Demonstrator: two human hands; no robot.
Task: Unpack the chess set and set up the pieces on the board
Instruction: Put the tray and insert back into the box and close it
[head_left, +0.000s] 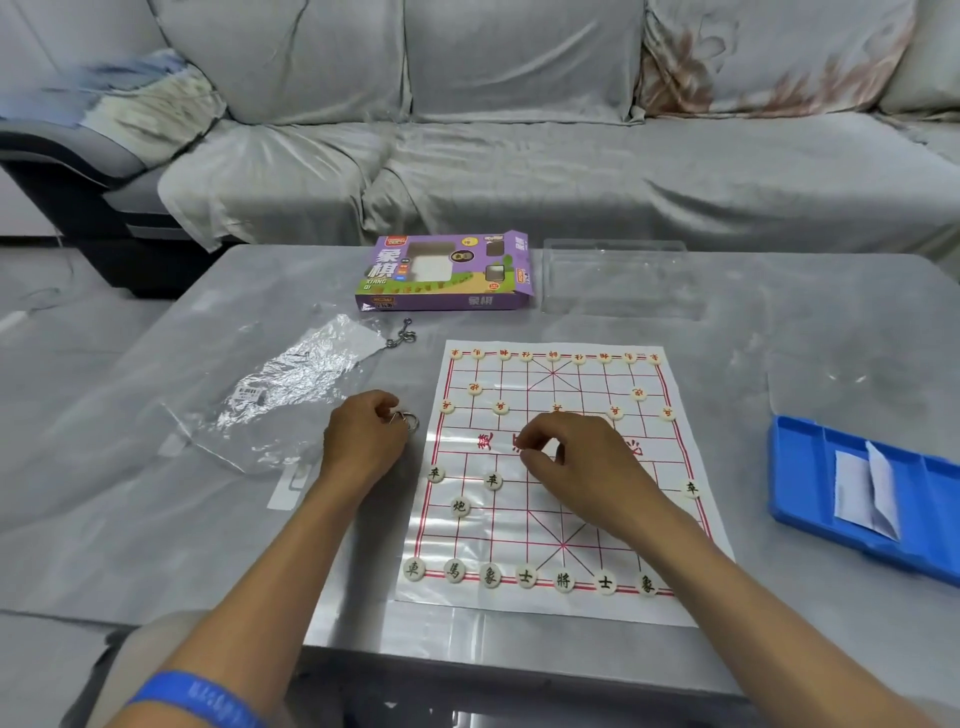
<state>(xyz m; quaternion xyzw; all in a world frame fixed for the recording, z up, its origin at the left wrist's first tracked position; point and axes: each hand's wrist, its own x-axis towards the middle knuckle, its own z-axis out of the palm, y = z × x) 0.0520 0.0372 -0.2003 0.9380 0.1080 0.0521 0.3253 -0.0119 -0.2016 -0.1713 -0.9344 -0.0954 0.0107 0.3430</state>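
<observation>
1. Head cam looks down on the board (550, 608), a thin sheet on the grey table (779, 338). Its far row is full of red pieces; its near row runs only as far as the second elephant (647, 584).
2. Right hand (566, 457) hovers over the board's middle, fingers curled and pinched together. Probably holding a piece, but I can't actually see one.
3. Left hand (363, 441) sits just off the board's left edge, fingers curled around some metal rings (408, 420).
4. Risk, I'd say: the right forearm crosses low over the board's near right side, so a careless pull back could drag the sheet and scatter the soldier (691, 488) and near row.
5. Purple box (447, 273) lies beyond the board, blue tray (810, 488) to its right.
</observation>
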